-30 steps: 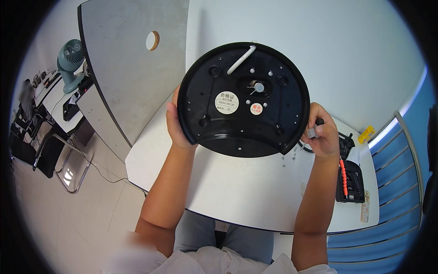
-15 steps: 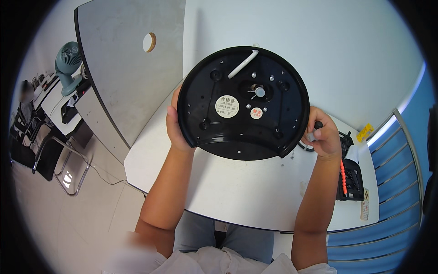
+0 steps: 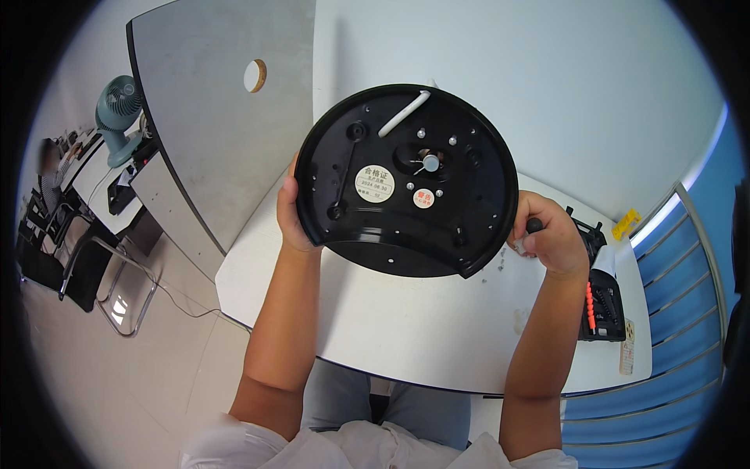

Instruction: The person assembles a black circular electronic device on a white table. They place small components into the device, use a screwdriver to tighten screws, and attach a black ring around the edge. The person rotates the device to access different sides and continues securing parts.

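Over the white table I hold up a round black base plate, its underside facing me. A curved piece is cut from its lower edge. Its face bears several silver screws, two round stickers, a white tube near the top and a pale round stub in a central recess. My left hand is closed on the left rim, most fingers hidden behind. At the right rim, my right hand is closed round a short pale thing with a rounded black end, perhaps a screwdriver. Some of its fingers are hidden by the plate.
Small screws lie on the table beside my right hand. Farther right are a black tool case, an orange-red flexible shaft, a pale remote and a yellow object. A grey partition stands left, a metal railing right.
The base plate has shifted left and slightly down, with both hands following. The short pale thing in my right hand has turned, so less of it shows.
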The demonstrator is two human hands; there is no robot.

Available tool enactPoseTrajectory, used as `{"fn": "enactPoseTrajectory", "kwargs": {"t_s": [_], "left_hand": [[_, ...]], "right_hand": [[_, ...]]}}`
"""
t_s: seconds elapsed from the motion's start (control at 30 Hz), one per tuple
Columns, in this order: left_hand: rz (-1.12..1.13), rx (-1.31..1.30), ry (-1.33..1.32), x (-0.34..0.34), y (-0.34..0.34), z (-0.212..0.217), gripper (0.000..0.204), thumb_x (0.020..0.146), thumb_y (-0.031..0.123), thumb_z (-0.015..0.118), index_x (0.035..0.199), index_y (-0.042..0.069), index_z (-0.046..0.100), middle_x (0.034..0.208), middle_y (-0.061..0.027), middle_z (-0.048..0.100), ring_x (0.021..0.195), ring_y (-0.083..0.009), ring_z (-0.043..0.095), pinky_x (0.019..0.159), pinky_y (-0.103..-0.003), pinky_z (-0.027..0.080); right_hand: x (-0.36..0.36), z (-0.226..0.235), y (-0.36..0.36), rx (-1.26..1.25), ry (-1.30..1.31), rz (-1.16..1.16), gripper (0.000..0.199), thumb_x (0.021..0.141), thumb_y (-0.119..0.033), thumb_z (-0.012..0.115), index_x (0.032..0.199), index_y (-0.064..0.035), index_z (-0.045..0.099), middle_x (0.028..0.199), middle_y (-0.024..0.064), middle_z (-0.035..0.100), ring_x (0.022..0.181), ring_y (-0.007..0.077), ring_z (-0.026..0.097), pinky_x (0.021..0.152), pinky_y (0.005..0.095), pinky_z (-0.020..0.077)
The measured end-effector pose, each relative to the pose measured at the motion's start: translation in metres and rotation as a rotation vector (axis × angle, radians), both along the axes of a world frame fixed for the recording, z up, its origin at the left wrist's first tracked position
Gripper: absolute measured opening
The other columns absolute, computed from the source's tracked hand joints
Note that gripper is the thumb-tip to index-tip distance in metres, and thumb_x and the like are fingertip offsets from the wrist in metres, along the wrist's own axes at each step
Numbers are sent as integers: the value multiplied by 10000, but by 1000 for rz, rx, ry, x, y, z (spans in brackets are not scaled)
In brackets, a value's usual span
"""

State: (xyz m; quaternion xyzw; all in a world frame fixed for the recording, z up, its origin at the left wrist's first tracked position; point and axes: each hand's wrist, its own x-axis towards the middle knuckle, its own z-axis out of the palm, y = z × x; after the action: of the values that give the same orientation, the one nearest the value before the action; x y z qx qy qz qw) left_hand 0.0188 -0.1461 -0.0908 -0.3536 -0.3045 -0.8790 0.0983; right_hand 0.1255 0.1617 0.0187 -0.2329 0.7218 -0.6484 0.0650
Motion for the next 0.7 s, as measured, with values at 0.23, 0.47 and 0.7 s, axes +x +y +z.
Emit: {"fn": "enactPoseTrajectory", "kwargs": {"t_s": [0.23,0.47,0.7], "left_hand": [[42,-33,-50,6,2,5,646,927,502,438,1346,10,440,1285,-127,544,1166,-209,531,1001,-337,415],[15,-13,-71,5,2,6,625,931,492,444,1341,20,443,1278,-129,550,1155,-210,544,989,-338,436],[8,27,-90,6,2,5,595,942,469,433,1337,25,451,1270,-127,559,1150,-212,551,985,-341,441]], "right_hand": [[-4,-5,2,-24,12,-8,146,591,-12,532,731,-43,506,725,47,529,568,89,421,487,225,331],[-6,-7,0,-86,37,-11,135,607,-18,518,734,-52,489,705,52,520,547,95,391,467,235,308],[-8,-7,-2,-87,26,-19,137,604,-41,519,734,-65,485,687,45,512,547,97,391,463,236,300]]}}
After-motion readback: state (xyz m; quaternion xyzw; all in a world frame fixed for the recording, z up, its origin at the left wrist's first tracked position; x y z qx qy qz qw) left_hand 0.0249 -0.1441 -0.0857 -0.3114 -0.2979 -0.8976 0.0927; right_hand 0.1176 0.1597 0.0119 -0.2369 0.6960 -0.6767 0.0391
